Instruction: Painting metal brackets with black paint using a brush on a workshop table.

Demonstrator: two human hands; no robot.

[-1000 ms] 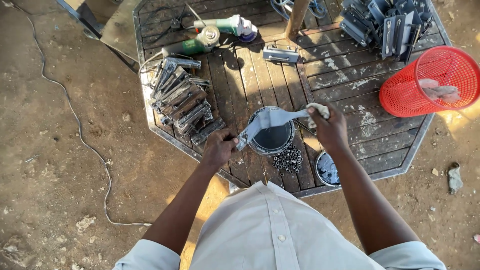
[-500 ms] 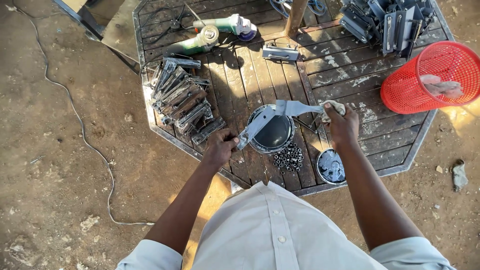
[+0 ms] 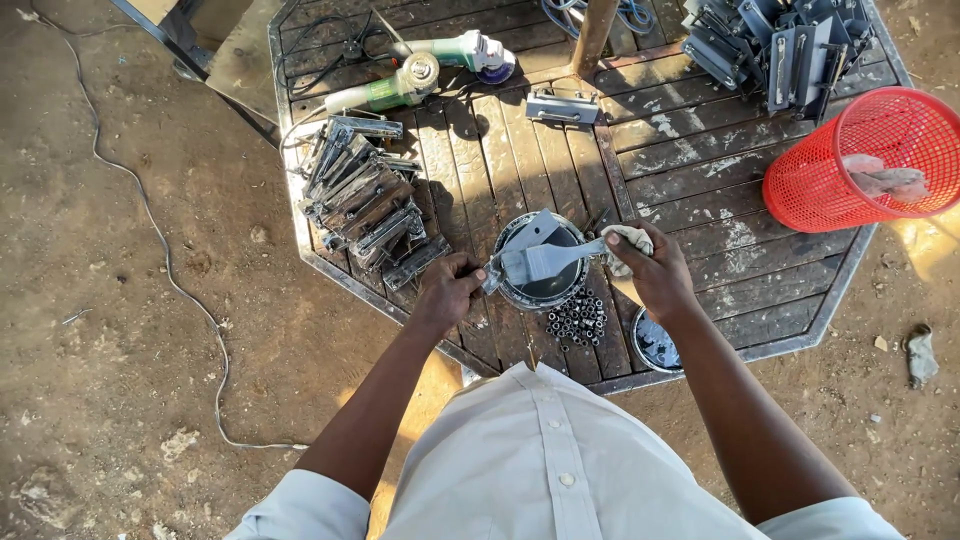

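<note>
Since a moment ago, the right hand has slid down and closer to the round can, so the grey metal piece now lies flatter across it. That piece sits in the middle of the frame, between both hands. Left hand pinches its left end. Right hand is closed on a pale rag at its right end. Small nuts lie just below. A red basket stands at the upper right

single head view, straight down, near, over wooden table
</note>
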